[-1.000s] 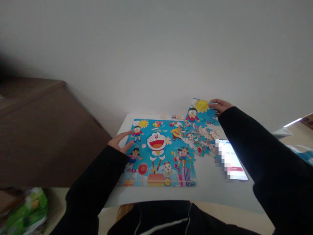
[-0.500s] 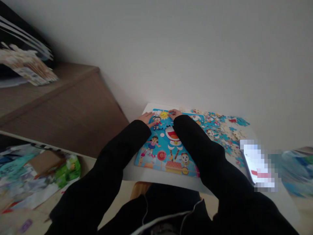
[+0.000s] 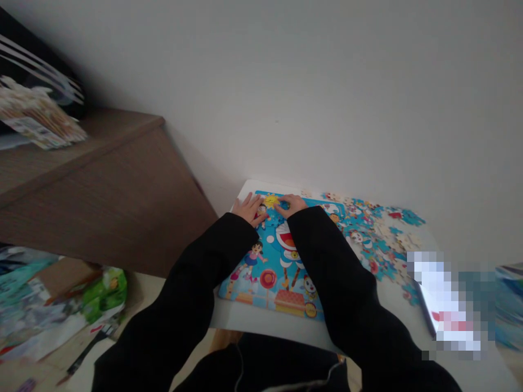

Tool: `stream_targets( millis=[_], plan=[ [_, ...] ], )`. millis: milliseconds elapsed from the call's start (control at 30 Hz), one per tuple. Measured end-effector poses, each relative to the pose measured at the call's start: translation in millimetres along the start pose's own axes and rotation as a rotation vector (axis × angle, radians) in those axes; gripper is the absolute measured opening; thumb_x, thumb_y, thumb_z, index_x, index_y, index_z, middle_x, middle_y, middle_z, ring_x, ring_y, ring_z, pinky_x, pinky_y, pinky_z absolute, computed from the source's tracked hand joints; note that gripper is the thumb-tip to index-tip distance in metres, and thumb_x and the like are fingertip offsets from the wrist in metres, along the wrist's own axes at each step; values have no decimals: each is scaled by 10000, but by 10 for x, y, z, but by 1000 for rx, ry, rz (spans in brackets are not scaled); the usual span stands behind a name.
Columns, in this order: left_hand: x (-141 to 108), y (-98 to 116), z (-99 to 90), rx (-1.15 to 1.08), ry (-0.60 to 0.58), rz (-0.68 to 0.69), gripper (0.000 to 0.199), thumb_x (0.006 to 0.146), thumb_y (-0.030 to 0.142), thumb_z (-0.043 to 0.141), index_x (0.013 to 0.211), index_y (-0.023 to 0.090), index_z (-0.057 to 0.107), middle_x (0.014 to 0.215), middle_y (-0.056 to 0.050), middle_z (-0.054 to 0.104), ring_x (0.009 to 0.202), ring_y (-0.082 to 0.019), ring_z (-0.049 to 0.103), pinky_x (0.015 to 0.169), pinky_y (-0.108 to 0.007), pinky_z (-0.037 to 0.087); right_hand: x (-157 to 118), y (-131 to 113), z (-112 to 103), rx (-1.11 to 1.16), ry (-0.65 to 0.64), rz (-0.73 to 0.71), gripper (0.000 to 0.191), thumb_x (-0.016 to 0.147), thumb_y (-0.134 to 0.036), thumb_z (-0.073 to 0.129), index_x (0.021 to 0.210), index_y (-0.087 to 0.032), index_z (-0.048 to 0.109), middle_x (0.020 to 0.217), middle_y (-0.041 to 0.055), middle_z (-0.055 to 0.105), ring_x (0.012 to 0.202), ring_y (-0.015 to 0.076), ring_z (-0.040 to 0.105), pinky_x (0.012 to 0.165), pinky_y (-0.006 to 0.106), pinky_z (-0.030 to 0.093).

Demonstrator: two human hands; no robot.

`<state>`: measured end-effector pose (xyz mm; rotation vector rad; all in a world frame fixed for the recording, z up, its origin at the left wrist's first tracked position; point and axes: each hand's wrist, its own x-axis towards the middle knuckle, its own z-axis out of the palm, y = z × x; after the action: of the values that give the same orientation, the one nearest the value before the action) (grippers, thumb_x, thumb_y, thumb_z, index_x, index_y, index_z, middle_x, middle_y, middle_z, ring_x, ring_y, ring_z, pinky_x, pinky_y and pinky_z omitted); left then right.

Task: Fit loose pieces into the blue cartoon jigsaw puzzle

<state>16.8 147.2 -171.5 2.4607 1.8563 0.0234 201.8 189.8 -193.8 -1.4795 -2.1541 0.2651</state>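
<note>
In the head view, a blue cartoon jigsaw puzzle is laid on a white desk, toward the desk's far left corner, and much of it is covered by two black sleeves. The left hand is placed on the far part of the puzzle, with its fingers spread wide and lying flat just left of a yellow sun shown on the puzzle. The right hand is placed just right of the sun, with its fingers drawn close and curled down onto the puzzle; whether a piece is held by them cannot be told. Loose puzzle pieces, blue and cream, some joined in clusters, are spread over the desk to the right of the puzzle. A phone is lying at the near right of the desk, its screen pixelated. A brown wooden cabinet is seen left of the desk, with a blurred bundle at its far left. A green bag is lying on the floor at the near left, and a white wall rises behind the desk.
</note>
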Motion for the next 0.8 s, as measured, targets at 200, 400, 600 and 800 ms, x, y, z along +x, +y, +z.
stream_targets(
  millis=[200, 400, 600, 800],
  plan=[
    [11, -9, 43, 1, 17, -17, 576, 897, 501, 310, 1377, 184, 279, 1460, -23, 233, 1365, -251, 154, 1041, -624, 195, -81, -106, -96, -93, -119, -123, 445, 806, -453, 513, 1147, -182, 604, 1209, 62, 585, 1110, 205, 516, 978, 337, 373],
    [10, -4, 77, 45, 29, -21, 555, 908, 478, 286, 1395, 216, 237, 1457, -7, 238, 1360, -255, 171, 1037, -643, 169, -145, -272, -139, -259, -261, -211, 524, 895, -455, 320, 1378, -253, 327, 1442, -12, 305, 1279, 278, 319, 1001, 493, 297],
    [8, 36, 72, 21, -14, -50, 531, 925, 427, 262, 1406, 216, 189, 1477, -11, 173, 1367, -245, 150, 1040, -618, 195, -107, -329, -126, -253, -359, -180, 522, 914, -410, 249, 1402, -226, 267, 1457, -34, 256, 1326, 236, 250, 1048, 486, 248],
    [8, 66, 74, -2, -48, -88, 526, 932, 363, 217, 1413, 162, 146, 1487, -12, 107, 1373, -216, 120, 1066, -582, 167, -118, -350, -24, -267, -371, -143, 537, 917, -433, 269, 1413, -235, 221, 1474, -47, 196, 1360, 220, 164, 1076, 509, 195]
  ],
)
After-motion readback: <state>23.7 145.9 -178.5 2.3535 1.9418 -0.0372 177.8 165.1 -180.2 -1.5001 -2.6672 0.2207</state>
